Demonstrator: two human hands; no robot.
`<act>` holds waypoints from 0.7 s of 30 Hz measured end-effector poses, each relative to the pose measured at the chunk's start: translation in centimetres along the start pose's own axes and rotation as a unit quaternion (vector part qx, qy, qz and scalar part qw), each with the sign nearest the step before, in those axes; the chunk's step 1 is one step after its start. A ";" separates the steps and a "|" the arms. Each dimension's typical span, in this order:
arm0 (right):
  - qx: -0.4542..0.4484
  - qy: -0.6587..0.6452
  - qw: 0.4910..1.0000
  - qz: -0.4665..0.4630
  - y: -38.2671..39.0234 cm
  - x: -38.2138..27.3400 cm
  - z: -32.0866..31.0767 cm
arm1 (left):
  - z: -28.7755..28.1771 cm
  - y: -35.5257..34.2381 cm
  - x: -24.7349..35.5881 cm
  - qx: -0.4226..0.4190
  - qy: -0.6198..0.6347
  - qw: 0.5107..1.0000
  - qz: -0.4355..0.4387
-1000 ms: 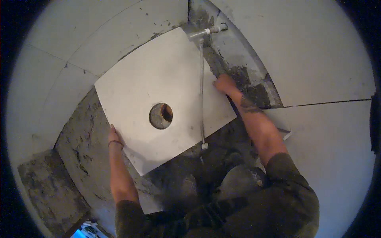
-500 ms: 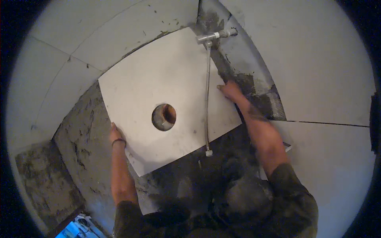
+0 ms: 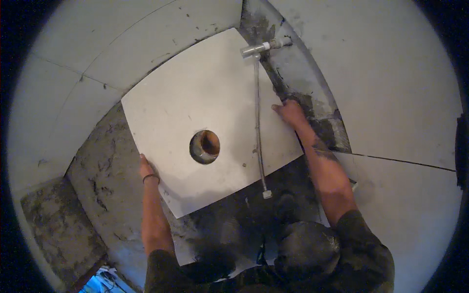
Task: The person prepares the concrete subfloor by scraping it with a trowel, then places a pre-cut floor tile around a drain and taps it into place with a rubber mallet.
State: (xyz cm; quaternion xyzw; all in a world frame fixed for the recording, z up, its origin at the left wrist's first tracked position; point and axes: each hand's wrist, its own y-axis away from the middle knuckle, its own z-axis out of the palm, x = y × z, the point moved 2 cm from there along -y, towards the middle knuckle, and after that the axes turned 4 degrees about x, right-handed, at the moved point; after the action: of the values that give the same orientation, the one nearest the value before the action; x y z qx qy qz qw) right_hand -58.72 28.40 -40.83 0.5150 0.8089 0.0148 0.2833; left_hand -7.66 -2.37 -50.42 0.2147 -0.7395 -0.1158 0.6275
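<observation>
A large pale floor tile (image 3: 205,83) lies between my hands, its far edge along the base of the tiled wall. It has a round cut-out, through which a pipe opening (image 3: 210,143) with a rusty brown inside shows. My left hand (image 3: 146,168), with a dark band at the wrist, is closed on the tile's left edge. On the right edge my right hand (image 3: 292,115) grips with the thumb on top and the fingers curled over the side, their tips hidden. A braided hose (image 3: 258,112) hangs over the tile from a metal valve (image 3: 254,50).
Rough grey mortar (image 3: 110,161) covers the floor to the left. Pale wall tiles (image 3: 395,88) rise on the right, with a bare strip (image 3: 305,80) around the valve's pipe. A raised block (image 3: 61,229) stands at the lower left, near a blue item (image 3: 105,282).
The tile's near side and its cut-out have shifted slightly to the right, both hands moving along with it. The hose's lower end has swung a little to the right.
</observation>
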 end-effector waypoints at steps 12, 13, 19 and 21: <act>-0.004 0.059 0.997 0.054 1.0 -0.9 -0.4 | 1.7 3.1 2.3 0.034 0.022 0.999 0.012; 0.034 0.075 0.995 0.059 1.7 -1.7 -0.7 | 1.6 3.5 2.7 0.058 -0.053 0.997 0.004; 0.031 0.052 0.997 0.050 1.5 -1.5 0.4 | -0.7 -0.7 0.4 0.039 -0.081 0.996 0.020; 0.075 0.046 0.995 0.051 1.5 0.7 -0.5 | 2.9 3.9 1.9 0.051 -0.102 0.993 -0.030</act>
State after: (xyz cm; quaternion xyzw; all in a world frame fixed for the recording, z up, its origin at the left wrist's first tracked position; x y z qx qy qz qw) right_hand -57.91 29.87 -40.28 0.5737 0.7927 -0.0077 0.2058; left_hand -11.39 -0.10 -47.53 0.2555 -0.7979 -0.1174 0.5333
